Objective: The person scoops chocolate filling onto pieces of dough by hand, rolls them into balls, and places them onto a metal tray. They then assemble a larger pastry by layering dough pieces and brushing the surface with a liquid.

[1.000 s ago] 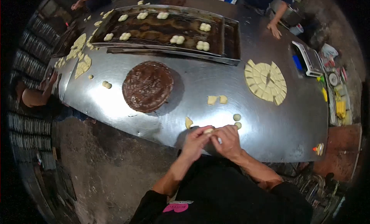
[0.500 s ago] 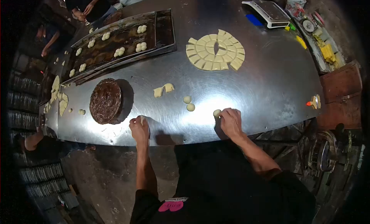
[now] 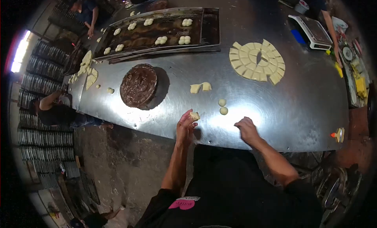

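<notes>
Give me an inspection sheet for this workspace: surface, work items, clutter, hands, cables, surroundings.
Surface: shiny metal table, pale smudges toward its right end.
Job's things: dough piece; two dough balls; two loose cut pieces; sliced dough round; round brown mass; tray bearing dough clusters.
Clutter: orange-tipped object near the right corner; scale farther back.
Hands: left hand holds the dough piece; right hand has curled fingers, contents unclear.
Cables: nothing seen.
Surroundings: other people nearby; dark stacks at left.

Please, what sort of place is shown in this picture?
Probably a bakery workroom: cut dough lies on a metal table, a dark tray carries dough balls, and what looks like a scale stands nearby.
</notes>
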Available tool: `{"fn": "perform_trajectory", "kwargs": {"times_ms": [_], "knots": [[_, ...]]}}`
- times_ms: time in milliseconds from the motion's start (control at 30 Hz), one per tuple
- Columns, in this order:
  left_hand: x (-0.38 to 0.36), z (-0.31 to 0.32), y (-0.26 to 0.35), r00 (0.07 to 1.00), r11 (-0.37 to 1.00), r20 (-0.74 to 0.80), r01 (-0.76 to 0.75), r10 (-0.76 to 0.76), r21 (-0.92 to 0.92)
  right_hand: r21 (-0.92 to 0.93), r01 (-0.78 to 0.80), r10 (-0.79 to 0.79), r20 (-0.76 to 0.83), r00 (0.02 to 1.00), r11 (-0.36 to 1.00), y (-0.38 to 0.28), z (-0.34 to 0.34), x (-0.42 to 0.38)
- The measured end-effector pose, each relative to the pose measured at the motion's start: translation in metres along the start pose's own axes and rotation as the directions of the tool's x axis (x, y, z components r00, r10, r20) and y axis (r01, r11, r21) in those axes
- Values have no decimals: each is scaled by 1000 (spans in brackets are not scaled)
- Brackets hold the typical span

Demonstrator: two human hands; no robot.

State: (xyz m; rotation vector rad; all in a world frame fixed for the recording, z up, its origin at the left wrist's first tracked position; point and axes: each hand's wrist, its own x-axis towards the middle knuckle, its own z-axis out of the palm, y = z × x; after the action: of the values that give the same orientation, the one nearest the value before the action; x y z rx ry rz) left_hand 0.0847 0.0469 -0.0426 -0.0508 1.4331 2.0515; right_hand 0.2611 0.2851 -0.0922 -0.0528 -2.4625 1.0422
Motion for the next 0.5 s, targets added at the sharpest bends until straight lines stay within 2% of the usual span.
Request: {"fn": "perform_trajectory", "kwargs": {"times_ms": [33, 67, 133, 167, 200, 233, 267, 300, 333, 400, 467, 500], "knots": [[-4, -1, 2, 1000, 992, -8, 17, -18, -122, -105, 26, -23, 26, 999, 994, 18, -19, -7], [-3, -3, 3, 1000, 992, -23, 12, -15, -128, -206, 53, -42, 56, 998, 977, 27, -31, -7], [3, -5, 5, 995, 998, -85, 44, -47, -44, -340, -257, 193, -212, 958, 904, 18, -36, 26], [12, -12, -9, 995, 998, -103, 3, 3, 65, -339, -286, 165, -344, 925, 896, 26, -20, 45], [14, -9, -12, 995, 998, -101, 8, -2, 59, -247, -306, 198, -382, 903, 919, 22, -6, 63], [16, -6, -13, 983, 822, -57, -112, 173, 559, -139, -341, 275, -354, 894, 930, 6, 9, 69], [15, -4, -11, 953, 401, 77, -196, 293, 895, -31, -382, 353, -322, 879, 924, -7, 18, 68], [13, -3, -5, 900, 144, 232, -302, 368, 943, -92, -264, 238, -227, 944, 960, -14, 19, 52], [19, -12, -4, 880, 95, 325, -377, 346, 921, -151, -140, 123, -120, 985, 979, -20, 17, 33], [28, -47, -23, 623, 35, 594, -704, 509, 709, -161, -222, 210, -89, 974, 962, -26, -4, 4], [12, -28, -2, 654, 30, 597, -686, 465, 727, -161, -297, 292, -53, 955, 941, -36, -21, 6], [6, -24, 6, 683, -4, 597, -657, 420, 754, -96, -455, 448, -87, 890, 885, -48, -23, 23]]}}
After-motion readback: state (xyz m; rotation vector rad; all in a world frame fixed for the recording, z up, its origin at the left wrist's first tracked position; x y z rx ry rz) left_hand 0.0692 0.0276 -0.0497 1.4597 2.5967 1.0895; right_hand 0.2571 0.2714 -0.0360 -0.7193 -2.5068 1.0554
